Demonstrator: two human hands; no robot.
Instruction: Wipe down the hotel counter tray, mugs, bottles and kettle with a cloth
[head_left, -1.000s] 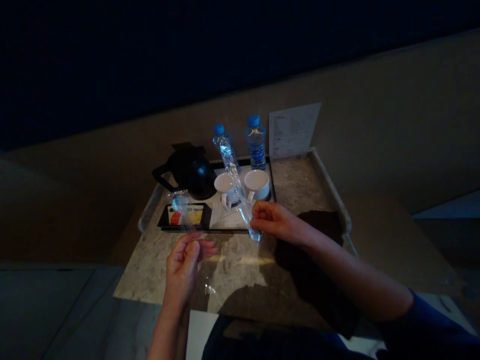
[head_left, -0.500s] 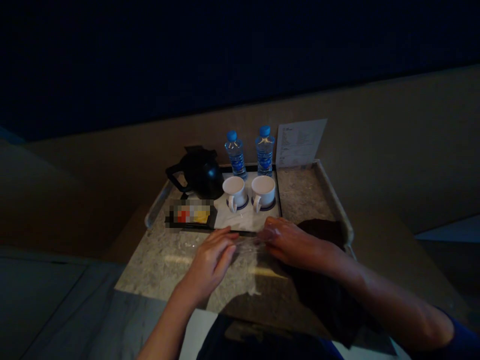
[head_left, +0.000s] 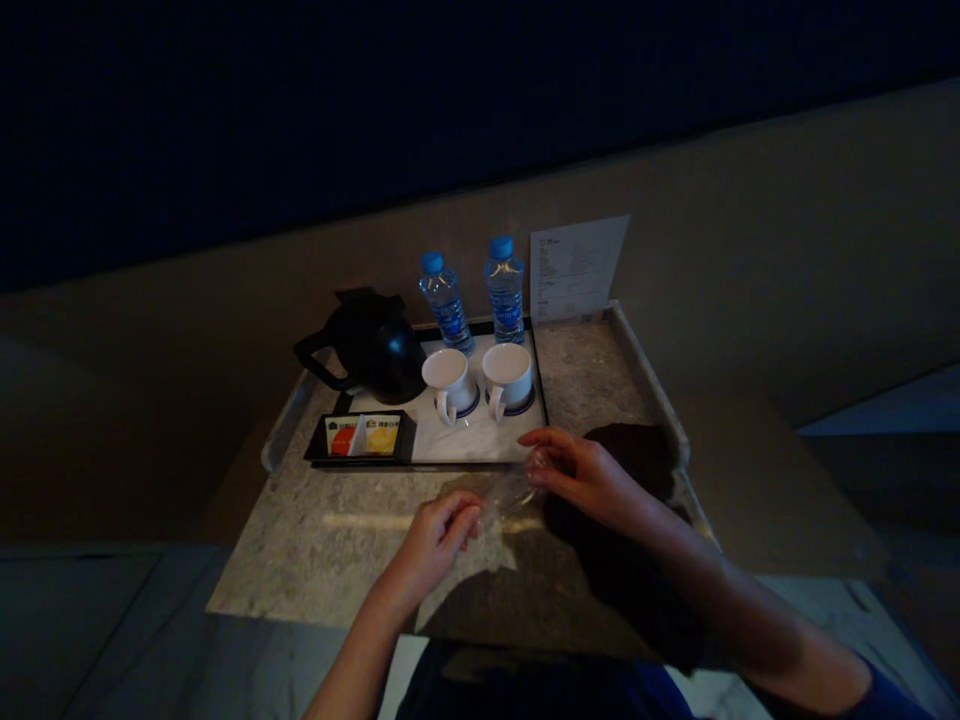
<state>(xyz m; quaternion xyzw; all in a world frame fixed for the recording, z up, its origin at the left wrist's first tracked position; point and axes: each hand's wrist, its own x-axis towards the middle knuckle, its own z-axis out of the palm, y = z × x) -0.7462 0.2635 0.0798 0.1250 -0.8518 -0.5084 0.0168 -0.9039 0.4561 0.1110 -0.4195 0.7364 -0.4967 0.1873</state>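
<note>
A thin, crumpled piece of clear plastic film (head_left: 510, 490) stretches between my hands, just in front of the tray. My left hand (head_left: 433, 542) pinches its left end between thumb and fingers. My right hand (head_left: 585, 476) grips the other end, with thumb and fingertips closed on it and the index finger reaching forward. Beyond the hands, two white cups, the left cup (head_left: 448, 372) and the right cup (head_left: 508, 368), stand upright on dark blue coasters, handles toward me. They sit on a white tray (head_left: 439, 445) with a black rim.
A black kettle (head_left: 382, 350) stands at the tray's left. Below it is a black holder (head_left: 406, 440) with red and yellow packets. Two water bottles, left (head_left: 450, 308) and right (head_left: 505, 295), stand behind the cups. A printed card (head_left: 576, 268) leans against the wall. The stone counter (head_left: 285, 540) has raised side edges.
Both hands have come slightly nearer to me, the left hand's fingers now curled into a pinch. The film between them shows more clearly. The whole view has shifted a little.
</note>
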